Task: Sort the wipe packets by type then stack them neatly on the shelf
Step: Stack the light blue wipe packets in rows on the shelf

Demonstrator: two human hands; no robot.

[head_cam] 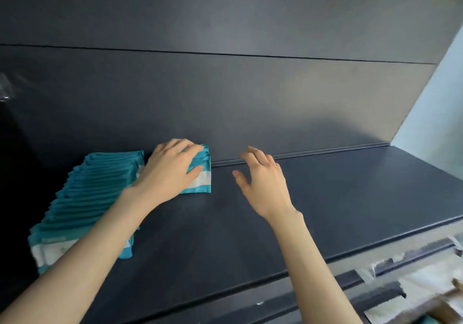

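Stacking step: your left hand [172,171] curls fingers over the small teal stack [201,182], on the shelf [338,198] just right of the long teal row [87,198]; right hand [263,186] beyond, spread, empty; next, likely square its edges

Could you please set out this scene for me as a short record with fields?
surface: dark matte shelf board
behind: dark back panel
left side: long row of teal-and-white wipe packets, overlapped front to back
further right, by the panel: small stack of teal-and-white wipe packets
left hand: grips the small stack from above
right hand: fingers spread, holds nothing, over bare shelf right of the stack
lower right, below shelf: pale blurred items, unidentifiable
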